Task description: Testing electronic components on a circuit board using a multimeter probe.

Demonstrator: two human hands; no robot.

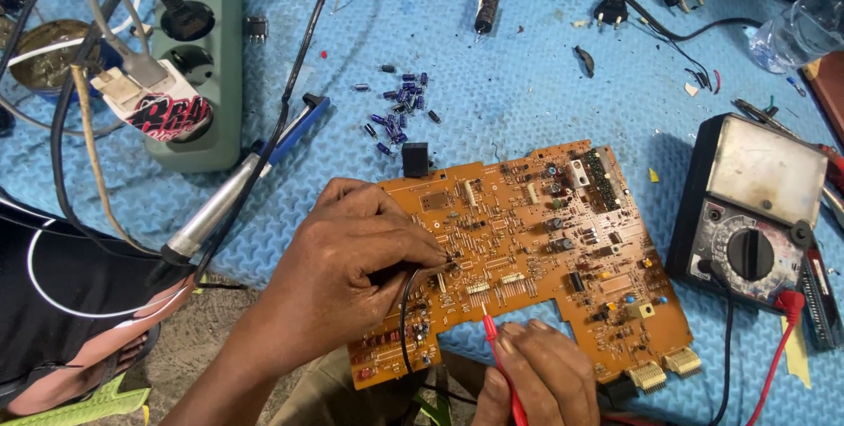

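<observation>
The board [527,241], an orange circuit board full of small parts, lies flat on the blue mat [527,83], its near edge reaching over toward the person's lap. The left hand [352,259] rests on the board's left part, its fingers closed around a black probe [431,266] whose tip touches the board near the middle. The right hand [541,373] is at the near edge, fingers closed on a red probe [494,342] that points up to a row of pins.

I judge the board to be light and stiff, but fragile: the small parts and solder joints can break or bend. It is better to take it by the bare edges, not by the parts. The probes are thin and smooth, so a pinch close to the tip gives more control.

The black probe's body is mostly hidden under the left hand. The red probe's lower part goes out of the picture. The meter [747,215], to the right, is partly cut off, and its dial position is too small to tell.
</observation>
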